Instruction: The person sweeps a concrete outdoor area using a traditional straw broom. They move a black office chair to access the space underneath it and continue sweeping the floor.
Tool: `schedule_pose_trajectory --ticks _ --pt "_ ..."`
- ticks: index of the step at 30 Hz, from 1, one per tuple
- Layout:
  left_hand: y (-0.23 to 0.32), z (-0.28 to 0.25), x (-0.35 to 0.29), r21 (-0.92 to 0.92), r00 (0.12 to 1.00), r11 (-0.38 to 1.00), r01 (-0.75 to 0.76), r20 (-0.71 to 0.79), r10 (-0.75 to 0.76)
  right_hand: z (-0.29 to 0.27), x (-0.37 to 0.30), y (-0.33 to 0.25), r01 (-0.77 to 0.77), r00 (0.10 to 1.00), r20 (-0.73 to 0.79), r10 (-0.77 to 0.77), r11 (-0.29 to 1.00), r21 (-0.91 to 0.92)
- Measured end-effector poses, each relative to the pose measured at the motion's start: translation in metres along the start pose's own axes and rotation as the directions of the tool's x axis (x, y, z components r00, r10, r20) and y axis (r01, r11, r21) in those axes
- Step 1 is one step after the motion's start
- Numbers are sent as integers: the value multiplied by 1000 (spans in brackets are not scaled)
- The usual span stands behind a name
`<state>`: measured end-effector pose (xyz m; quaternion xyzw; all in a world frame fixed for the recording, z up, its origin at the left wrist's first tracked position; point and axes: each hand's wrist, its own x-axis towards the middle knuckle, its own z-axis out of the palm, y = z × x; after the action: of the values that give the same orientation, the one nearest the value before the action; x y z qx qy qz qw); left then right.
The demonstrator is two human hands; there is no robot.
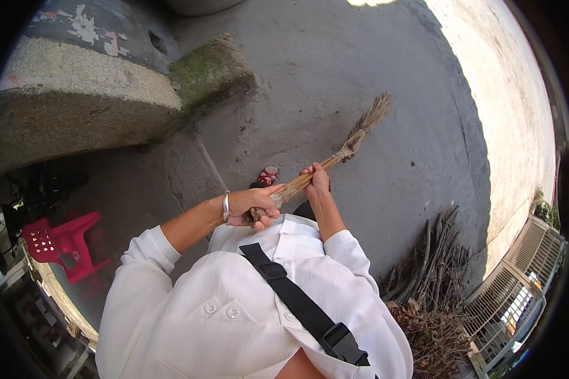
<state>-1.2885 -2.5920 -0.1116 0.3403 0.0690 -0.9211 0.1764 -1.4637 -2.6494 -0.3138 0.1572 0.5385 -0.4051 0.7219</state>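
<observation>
A straw broom [341, 153] slants from my waist out to the far right, its bristle end over the grey concrete ground. My left hand [254, 206], with a silver bangle at the wrist, is wrapped round the thick butt of its handle. Farther up the handle, my right hand [317, 180] is closed round the bundled stalks. The bristles are tied near the broom's head. Whether the tip touches the ground I cannot tell. Just beyond my left hand shows a red patterned shoe [268, 175].
A stone ledge [95, 95] with a mossy block [208, 69] stands at the far left. A pink plastic chair [69, 243] is at the left. Dry branches [433, 259] and brown brushwood [430, 331] are heaped at the right, beside a metal gate [518, 265].
</observation>
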Motion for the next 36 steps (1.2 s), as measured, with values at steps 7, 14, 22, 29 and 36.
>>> schedule_pose_trajectory --ticks 7,14,22,29,36 --pt "-64 11 94 -336 967 911 -240 1 255 -59 50 -69 -415 909 -206 361 828 -377" --pt "-201 96 64 -269 827 784 -560 -238 509 -92 -16 -49 -436 810 -96 579 484 -759" --pt "-330 213 58 -124 573 599 -791 -492 655 -109 -139 -9 -458 604 -212 768 116 -881" --pt "-403 252 70 -252 352 246 -936 -680 643 -164 -195 47 -432 498 -366 786 -141 -891" --pt "-385 194 122 -314 369 201 -928 -701 610 -202 -130 74 -552 408 -538 738 -270 -789"
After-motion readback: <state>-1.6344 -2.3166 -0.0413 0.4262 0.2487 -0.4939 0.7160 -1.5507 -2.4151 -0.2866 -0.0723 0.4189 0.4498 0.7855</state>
